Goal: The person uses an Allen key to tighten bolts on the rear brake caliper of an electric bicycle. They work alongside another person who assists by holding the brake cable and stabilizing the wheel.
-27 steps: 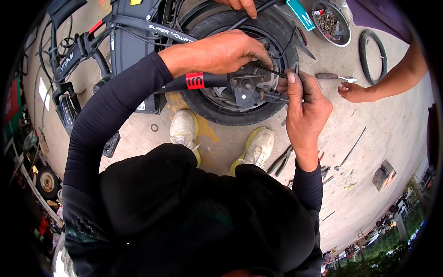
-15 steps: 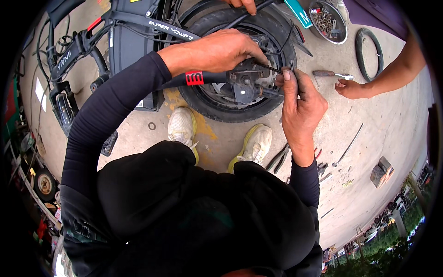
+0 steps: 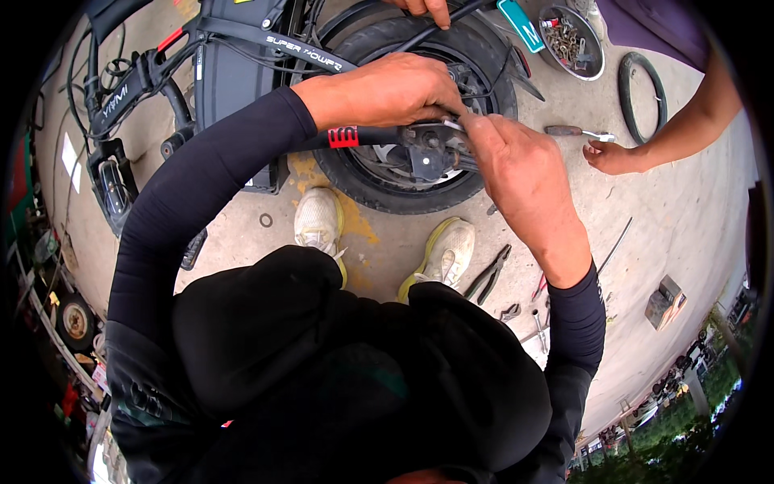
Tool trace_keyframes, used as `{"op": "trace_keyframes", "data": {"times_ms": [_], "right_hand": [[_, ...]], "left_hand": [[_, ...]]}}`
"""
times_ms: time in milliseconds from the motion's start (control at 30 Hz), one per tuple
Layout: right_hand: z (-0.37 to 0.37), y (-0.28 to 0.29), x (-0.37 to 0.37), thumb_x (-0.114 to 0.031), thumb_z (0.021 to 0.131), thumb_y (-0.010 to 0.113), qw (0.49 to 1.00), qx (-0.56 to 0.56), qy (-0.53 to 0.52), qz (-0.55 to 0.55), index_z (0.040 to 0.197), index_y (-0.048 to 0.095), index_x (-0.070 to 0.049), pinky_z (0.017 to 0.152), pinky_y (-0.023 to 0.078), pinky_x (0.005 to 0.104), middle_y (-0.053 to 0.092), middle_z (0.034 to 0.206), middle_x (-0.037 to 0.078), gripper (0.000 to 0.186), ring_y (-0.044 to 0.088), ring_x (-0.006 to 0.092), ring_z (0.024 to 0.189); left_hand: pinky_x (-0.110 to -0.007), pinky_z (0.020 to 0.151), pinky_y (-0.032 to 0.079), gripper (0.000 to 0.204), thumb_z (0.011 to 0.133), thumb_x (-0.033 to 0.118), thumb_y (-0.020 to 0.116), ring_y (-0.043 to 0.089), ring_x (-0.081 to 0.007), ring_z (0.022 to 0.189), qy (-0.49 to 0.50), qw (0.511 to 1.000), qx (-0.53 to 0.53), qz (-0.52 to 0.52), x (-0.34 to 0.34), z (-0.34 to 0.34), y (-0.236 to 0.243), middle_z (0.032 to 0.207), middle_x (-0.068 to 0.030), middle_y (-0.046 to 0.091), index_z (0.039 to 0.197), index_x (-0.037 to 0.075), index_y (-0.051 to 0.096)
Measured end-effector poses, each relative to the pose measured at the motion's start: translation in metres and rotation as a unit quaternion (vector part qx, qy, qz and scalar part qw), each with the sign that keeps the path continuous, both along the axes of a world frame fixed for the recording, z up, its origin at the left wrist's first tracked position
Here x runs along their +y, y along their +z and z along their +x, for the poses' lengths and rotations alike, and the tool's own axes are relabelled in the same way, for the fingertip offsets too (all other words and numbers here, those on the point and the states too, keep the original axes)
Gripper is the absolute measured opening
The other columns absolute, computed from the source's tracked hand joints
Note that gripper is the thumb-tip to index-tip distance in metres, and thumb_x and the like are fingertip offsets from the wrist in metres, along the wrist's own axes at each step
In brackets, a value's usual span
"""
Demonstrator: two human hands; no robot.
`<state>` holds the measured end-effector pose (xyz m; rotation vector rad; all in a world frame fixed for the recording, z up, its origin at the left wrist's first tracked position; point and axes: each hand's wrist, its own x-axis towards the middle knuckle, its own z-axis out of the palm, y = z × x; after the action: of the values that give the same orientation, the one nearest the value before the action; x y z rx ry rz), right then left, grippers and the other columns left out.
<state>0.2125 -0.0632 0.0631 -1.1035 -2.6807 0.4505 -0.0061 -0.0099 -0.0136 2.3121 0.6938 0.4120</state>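
Note:
My left hand (image 3: 403,87) reaches over the rear wheel (image 3: 419,198) of a black electric bike, fingers bent down and closed. My right hand (image 3: 524,157) comes from the right, its fingers closed and pressed up to the left fingertips. A small pale metal edge (image 3: 453,125) shows where the fingertips meet; the rest of what they hold is hidden. Just below lies the dark brake caliper (image 3: 431,157) at the wheel hub. The bike's black side tube (image 3: 375,135) with a red label runs beneath my left wrist.
Another person's hand (image 3: 610,157) rests near a screwdriver (image 3: 568,131) at right; another hand (image 3: 427,10) touches the bike above. A metal bowl of bolts (image 3: 592,64), a rubber ring (image 3: 627,97), pliers (image 3: 488,274) and a block (image 3: 666,303) are on the concrete floor.
My right hand has moved left and turned over, so its fingers now meet my left fingertips. The thin dark strand seen between the hands is now hidden.

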Motion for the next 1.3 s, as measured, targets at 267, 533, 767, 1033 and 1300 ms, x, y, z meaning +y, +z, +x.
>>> {"op": "trace_keyframes", "data": {"times_ms": [267,533,767,1033,1300], "right_hand": [[0.009,0.022,0.003,-0.018,0.091,0.064,0.988,0.008,-0.081,-0.131,0.113,0.066,0.002,0.069,0.054,0.0371,0.069,0.087,0.014,0.030,0.069,0.0278,0.079],[-0.018,0.016,-0.028,-0.029,0.092,0.071,0.935,0.038,-0.242,-0.256,0.085,0.066,0.004,0.061,0.051,0.0439,0.068,0.068,0.017,0.034,0.069,0.0378,0.066],[-0.025,0.032,-0.030,-0.029,0.095,0.065,0.888,0.084,-0.279,-0.356,0.086,0.062,0.005,0.059,0.050,0.0473,0.063,0.063,0.021,0.035,0.066,0.0425,0.065],[-0.018,0.031,-0.029,-0.018,0.091,0.068,0.976,-0.179,-0.115,-0.033,0.106,0.062,-0.002,0.061,0.052,0.0407,0.068,0.086,0.015,0.023,0.067,0.0284,0.071],[-0.003,0.040,-0.017,-0.026,0.088,0.072,0.959,-0.103,-0.223,-0.141,0.100,0.061,0.003,0.062,0.054,0.0427,0.068,0.084,0.018,0.034,0.069,0.0339,0.075]], "left_hand": [[-0.040,0.077,0.054,0.021,0.084,0.013,0.072,0.065,-0.0279,0.094,0.016,0.998,-0.032,0.055,-0.006,0.000,-0.014,0.090,-0.0065,0.069,0.104,0.006,0.073],[-0.040,0.077,0.055,0.023,0.084,0.018,0.071,0.067,-0.0262,0.096,0.040,0.994,-0.065,0.084,-0.011,0.001,-0.025,0.096,-0.0039,0.073,0.105,0.010,0.075],[-0.040,0.080,0.055,0.021,0.085,0.015,0.071,0.067,-0.0286,0.094,0.050,0.994,-0.065,0.076,-0.014,-0.001,-0.024,0.097,-0.0063,0.073,0.104,0.007,0.073],[-0.040,0.079,0.054,0.019,0.085,0.018,0.072,0.067,-0.0273,0.095,0.046,0.994,-0.073,0.072,-0.013,0.000,-0.017,0.097,-0.0048,0.074,0.102,0.010,0.075],[-0.038,0.081,0.057,0.026,0.077,0.008,0.078,0.070,-0.0296,0.096,0.060,0.996,-0.053,0.032,-0.009,0.005,-0.014,0.101,-0.0103,0.074,0.103,0.006,0.076]]}}
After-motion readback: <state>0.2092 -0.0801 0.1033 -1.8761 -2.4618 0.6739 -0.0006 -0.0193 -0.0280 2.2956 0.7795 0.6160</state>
